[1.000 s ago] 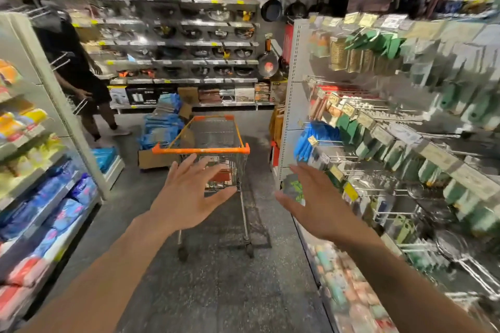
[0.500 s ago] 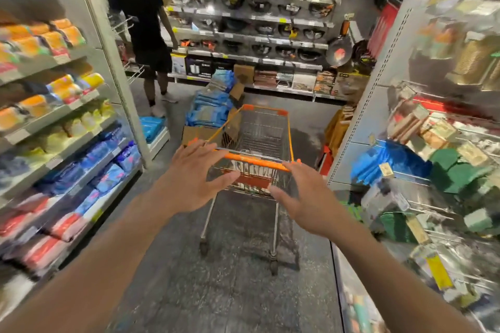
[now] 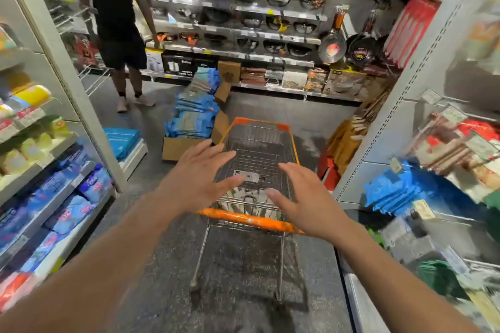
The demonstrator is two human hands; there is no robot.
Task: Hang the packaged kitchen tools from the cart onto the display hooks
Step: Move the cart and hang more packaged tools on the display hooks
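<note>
Left of cart (image 3: 243, 217): cardboard box (image 3: 184, 147)
Beyond cart: person (image 3: 113, 3) standing
Left grip (image 3: 196, 177): spread, empty, over cart
Right grip (image 3: 308, 203): spread, empty, over cart

Cannot read the smeared goods (image 3: 443, 149) on the right-hand hooks (image 3: 454, 101), nor tell apart the packages (image 3: 253, 197) low in the cart (image 3: 294, 149), half hidden behind the left hand (image 3: 197, 176), right hand (image 3: 311, 205) and orange handle (image 3: 243, 217).
</note>
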